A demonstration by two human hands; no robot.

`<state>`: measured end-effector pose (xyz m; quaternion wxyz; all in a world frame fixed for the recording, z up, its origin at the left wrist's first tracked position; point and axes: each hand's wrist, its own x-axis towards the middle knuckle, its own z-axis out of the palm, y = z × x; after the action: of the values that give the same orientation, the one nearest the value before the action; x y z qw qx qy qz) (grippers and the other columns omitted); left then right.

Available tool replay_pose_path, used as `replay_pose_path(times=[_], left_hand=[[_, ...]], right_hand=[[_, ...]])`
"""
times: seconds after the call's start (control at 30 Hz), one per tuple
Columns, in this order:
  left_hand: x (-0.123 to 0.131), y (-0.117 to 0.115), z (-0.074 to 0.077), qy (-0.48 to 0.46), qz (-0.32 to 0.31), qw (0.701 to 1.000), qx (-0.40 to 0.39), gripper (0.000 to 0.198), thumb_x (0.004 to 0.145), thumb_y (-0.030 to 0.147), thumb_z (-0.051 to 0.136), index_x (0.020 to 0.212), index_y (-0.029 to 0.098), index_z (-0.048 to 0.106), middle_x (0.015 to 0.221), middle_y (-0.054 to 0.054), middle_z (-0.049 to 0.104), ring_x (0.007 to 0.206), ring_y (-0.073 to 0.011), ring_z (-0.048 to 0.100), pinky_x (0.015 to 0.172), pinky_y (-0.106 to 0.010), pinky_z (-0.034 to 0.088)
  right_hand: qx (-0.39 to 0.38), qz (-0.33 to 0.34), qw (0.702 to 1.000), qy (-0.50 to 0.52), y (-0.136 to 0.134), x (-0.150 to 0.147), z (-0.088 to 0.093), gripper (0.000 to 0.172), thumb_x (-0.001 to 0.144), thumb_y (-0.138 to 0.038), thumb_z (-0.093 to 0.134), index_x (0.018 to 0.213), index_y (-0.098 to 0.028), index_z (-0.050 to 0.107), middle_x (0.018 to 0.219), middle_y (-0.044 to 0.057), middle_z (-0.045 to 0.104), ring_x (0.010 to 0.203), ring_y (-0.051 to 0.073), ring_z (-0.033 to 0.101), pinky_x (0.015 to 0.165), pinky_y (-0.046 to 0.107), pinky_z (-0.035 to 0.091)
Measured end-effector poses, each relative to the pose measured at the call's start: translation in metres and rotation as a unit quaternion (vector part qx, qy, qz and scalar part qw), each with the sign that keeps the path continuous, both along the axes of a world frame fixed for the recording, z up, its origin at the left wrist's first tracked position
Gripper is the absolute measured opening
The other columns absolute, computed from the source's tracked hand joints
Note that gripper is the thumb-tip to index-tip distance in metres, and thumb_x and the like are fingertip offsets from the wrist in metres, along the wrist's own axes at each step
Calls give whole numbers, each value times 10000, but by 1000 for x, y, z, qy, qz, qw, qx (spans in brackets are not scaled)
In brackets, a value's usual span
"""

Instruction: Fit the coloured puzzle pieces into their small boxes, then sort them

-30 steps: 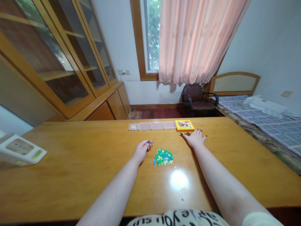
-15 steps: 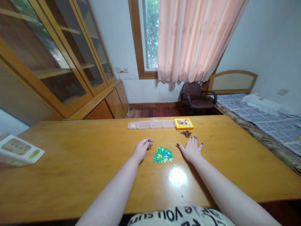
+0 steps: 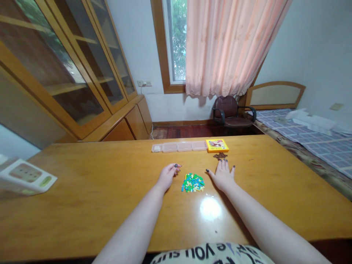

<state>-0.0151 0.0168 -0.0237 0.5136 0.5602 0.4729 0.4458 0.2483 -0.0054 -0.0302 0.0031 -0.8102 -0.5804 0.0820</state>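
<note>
My left hand (image 3: 167,176) rests on the table left of a small heap of green, blue and cream toy bricks (image 3: 193,182). Its fingers are loosely bent and a little apart, with nothing visible in them. My right hand (image 3: 223,177) lies palm down with fingers spread, to the right of that heap. Its fingertips reach the near edge of a little pile of brown pieces (image 3: 220,156); whether they touch it I cannot tell. Just beyond that pile lies a yellow box (image 3: 217,145) with a printed picture.
A row of shallow clear plastic trays (image 3: 177,147) extends left from the yellow box, along the far part of the wooden table (image 3: 96,198). A white box-like object (image 3: 30,176) stands at the left. Behind are a brown armchair (image 3: 230,110) and, at right, a bed (image 3: 308,134).
My right hand has slid slightly left, its fingertips now just below the brown pile. The left hand stays in place. The whole view has shifted a little.
</note>
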Motion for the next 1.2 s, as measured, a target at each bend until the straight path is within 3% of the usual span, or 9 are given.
replay_pose_path(times=[0.2, 0.3, 0.4, 0.5, 0.6, 0.67, 0.73, 0.93, 1.2], left_hand=[[0, 1, -4, 24, -2, 1000, 18, 346, 778, 397, 506, 923, 123, 661, 758, -60, 633, 644, -137, 534, 622, -256, 426], [-1, -1, -2, 87, -23, 993, 76, 297, 805, 349, 488, 941, 150, 661, 879, -82, 656, 792, -181, 586, 753, -313, 459], [-1, -8, 4, 205, -86, 963, 155, 288, 817, 315, 496, 1028, 198, 653, 1063, -89, 643, 1019, -226, 555, 938, -384, 400], [1, -19, 7, 325, -159, 912, 193, 523, 801, 404, 543, 1293, 236, 482, 1350, -95, 474, 1250, -262, 398, 1061, -435, 280], [7, -29, 4, 419, -221, 856, 206, 844, 725, 537, 598, 1427, 226, 246, 1490, -114, 247, 1360, -292, 228, 1115, -472, 151], [12, -31, 0, 458, -238, 828, 221, 870, 735, 563, 573, 1440, 216, 199, 1499, -121, 215, 1374, -287, 197, 1126, -476, 90], [18, -30, -2, 481, -240, 811, 230, 810, 778, 557, 521, 1439, 212, 203, 1494, -118, 230, 1376, -276, 200, 1128, -477, 55], [33, -12, 1, 502, -245, 801, 215, 686, 847, 489, 434, 1432, 193, 231, 1482, -110, 259, 1373, -250, 219, 1125, -486, 38], [44, 31, -7, 486, -213, 821, 210, 661, 844, 455, 440, 1421, 186, 265, 1473, -97, 293, 1361, -237, 251, 1128, -457, 99]], right_hand=[[9, 22, 1000, 13, 8, 2, 2, 841, 860, -627, 156, 1444, -23, 125, 1511, 151, 97, 1392, 277, 35, 1074, 574, -45], [36, 15, 999, 20, 13, 4, 4, 802, 877, -592, 185, 1442, -24, 135, 1507, 160, 117, 1391, 275, 52, 1079, 568, -26], [79, 33, 996, 35, 7, 4, 7, 768, 883, -557, 240, 1442, -38, 147, 1509, 159, 121, 1393, 273, 55, 1093, 538, -1], [79, 169, 979, 88, -14, -2, 10, 786, 856, -567, 326, 1449, -78, 159, 1515, 143, 116, 1398, 244, 54, 1118, 461, 70], [41, 350, 928, 119, -38, -12, 11, 942, 767, -662, 429, 1456, -92, 133, 1511, 153, 116, 1395, 248, 87, 1125, 438, 89], [33, 376, 921, 98, -46, -20, 11, 1050, 699, -721, 473, 1451, -65, 144, 1498, 188, 138, 1389, 300, 91, 1117, 494, 30], [26, 374, 924, 81, -45, -27, 11, 1053, 703, -739, 447, 1446, -51, 159, 1491, 202, 142, 1383, 326, 100, 1102, 535, 5], [23, 394, 916, 72, -10, -37, 14, 1011, 718, -727, 435, 1433, -49, 209, 1484, 195, 169, 1378, 318, 140, 1087, 562, -12], [52, 390, 914, 94, 30, -42, 12, 953, 716, -654, 513, 1424, -72, 250, 1474, 185, 229, 1371, 274, 193, 1111, 497, 39]])
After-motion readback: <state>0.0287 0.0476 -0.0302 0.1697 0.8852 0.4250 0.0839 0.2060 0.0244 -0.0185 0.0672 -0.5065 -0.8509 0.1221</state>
